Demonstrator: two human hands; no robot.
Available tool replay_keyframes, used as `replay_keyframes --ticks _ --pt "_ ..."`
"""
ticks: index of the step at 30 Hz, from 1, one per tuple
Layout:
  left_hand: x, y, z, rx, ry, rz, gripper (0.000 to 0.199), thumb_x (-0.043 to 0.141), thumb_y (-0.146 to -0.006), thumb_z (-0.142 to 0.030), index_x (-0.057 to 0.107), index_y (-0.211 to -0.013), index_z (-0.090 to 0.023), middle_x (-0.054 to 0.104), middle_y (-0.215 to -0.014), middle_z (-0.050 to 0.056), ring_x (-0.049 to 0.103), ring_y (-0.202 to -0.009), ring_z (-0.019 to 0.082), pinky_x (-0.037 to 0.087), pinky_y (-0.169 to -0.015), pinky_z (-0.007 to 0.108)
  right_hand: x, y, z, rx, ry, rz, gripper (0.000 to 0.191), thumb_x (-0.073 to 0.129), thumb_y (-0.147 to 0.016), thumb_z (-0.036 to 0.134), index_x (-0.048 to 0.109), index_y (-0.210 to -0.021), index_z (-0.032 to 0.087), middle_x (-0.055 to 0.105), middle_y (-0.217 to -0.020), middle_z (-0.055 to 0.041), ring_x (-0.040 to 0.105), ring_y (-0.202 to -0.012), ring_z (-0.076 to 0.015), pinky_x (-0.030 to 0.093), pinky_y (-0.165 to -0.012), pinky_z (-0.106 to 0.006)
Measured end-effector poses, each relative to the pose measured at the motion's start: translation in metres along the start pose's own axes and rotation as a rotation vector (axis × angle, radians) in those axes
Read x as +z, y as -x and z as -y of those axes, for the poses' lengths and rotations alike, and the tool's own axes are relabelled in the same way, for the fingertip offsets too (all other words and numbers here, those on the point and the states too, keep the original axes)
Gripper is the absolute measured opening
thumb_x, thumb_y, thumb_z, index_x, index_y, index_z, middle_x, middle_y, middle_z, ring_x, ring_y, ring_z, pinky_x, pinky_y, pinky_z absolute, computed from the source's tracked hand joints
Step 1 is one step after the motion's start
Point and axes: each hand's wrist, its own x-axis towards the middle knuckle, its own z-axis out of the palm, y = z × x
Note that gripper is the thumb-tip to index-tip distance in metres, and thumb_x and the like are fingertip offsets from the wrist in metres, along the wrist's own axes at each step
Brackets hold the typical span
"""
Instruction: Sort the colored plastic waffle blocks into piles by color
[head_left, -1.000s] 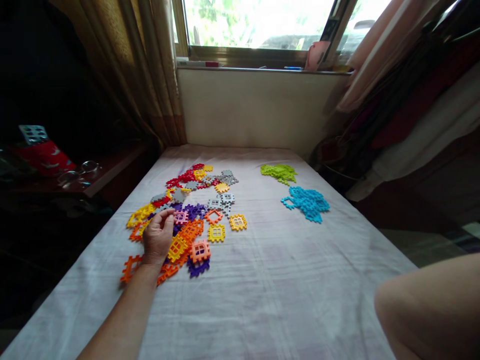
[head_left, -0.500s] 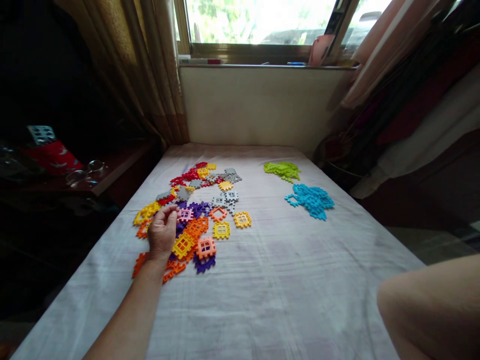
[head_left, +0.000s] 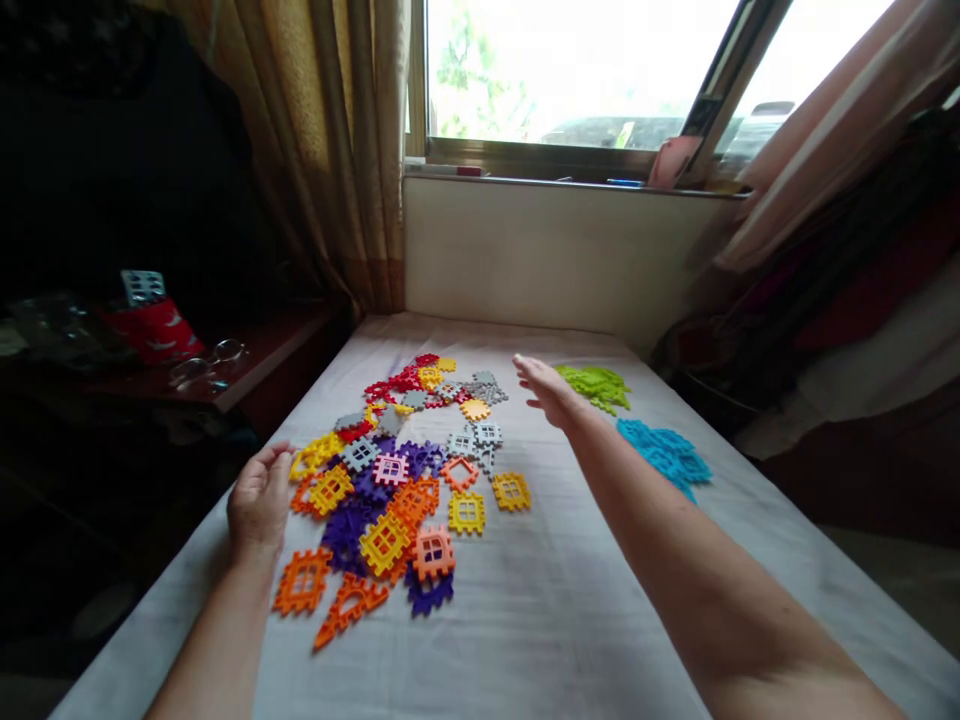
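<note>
My left hand is at the left edge of the mixed pile, its fingers curled together beside the yellow pieces; what they hold, if anything, is too small to tell. My right hand reaches over the sheet with fingers stretched out and nothing in it, between the grey pieces and the lime green pile. Purple pieces, orange pieces, red pieces and a pink window piece lie in the mixed pile. A blue pile lies beyond my right forearm.
The pieces lie on a pale sheet. At the left, a dark side table holds glasses and a red pouch. A curtain and window stand behind; cloths hang at the right.
My left hand has moved left, off the middle of the mixed pile. My right arm has come in from the right, its hand now near the green pile. The camera view has shifted.
</note>
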Motion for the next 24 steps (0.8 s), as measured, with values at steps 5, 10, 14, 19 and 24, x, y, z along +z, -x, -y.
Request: replay_keyframes --ticks 5,10,14,19,24 --pt "-0.009 -0.02 0.026 0.142 -0.287 0.083 0.049 0.056 -0.08 -0.057 0.067 -0.111 -0.02 0.071 -0.112 0.01 0.066 -0.107 0.026 0.052 -0.099 0.04 0.065 -0.051 -0.044 0.029 0.18 -0.047 0.055 0.054 -0.084 0.057 0.066 -0.124 0.021 0.066 -0.126 -0.0151 0.059 -0.12 -0.0304 0.045 -0.102 -0.049" --pt "-0.004 -0.013 0.03 0.284 -0.544 0.209 0.052 0.047 -0.088 -0.059 0.067 -0.118 -0.022 0.07 -0.122 0.011 0.065 -0.114 0.027 0.049 -0.104 0.042 0.114 -0.103 -0.011 -0.005 0.551 0.016 0.06 0.05 -0.088 0.062 0.058 -0.138 0.03 0.05 -0.147 -0.0146 0.044 -0.136 -0.0369 0.036 -0.106 -0.064" --pt "-0.004 -0.009 0.028 0.375 -0.609 0.311 0.052 0.044 -0.091 -0.058 0.067 -0.119 -0.021 0.071 -0.12 0.011 0.066 -0.113 0.026 0.05 -0.105 0.041 0.166 -0.128 0.025 -0.077 0.634 0.187 0.068 0.044 -0.088 0.07 0.051 -0.144 0.033 0.042 -0.153 -0.0142 0.038 -0.14 -0.0379 0.033 -0.108 -0.066" --pt "-0.005 -0.007 0.025 0.434 -0.658 0.342 0.05 0.042 -0.093 -0.056 0.068 -0.119 -0.022 0.071 -0.12 0.011 0.065 -0.114 0.025 0.05 -0.105 0.041 0.212 -0.127 0.042 -0.106 0.75 0.353 0.067 0.048 -0.083 0.075 0.061 -0.134 0.033 0.05 -0.146 -0.0127 0.043 -0.135 -0.0398 0.035 -0.106 -0.064" --pt "-0.003 -0.005 0.028 0.476 -0.677 0.355 0.051 0.043 -0.093 -0.056 0.066 -0.122 -0.021 0.068 -0.127 0.012 0.062 -0.12 0.027 0.045 -0.11 0.044 0.209 -0.091 0.039 -0.269 0.778 0.488 0.042 0.063 -0.08 0.056 0.072 -0.116 0.036 0.061 -0.135 -0.0055 0.058 -0.119 -0.0304 0.045 -0.099 -0.046"
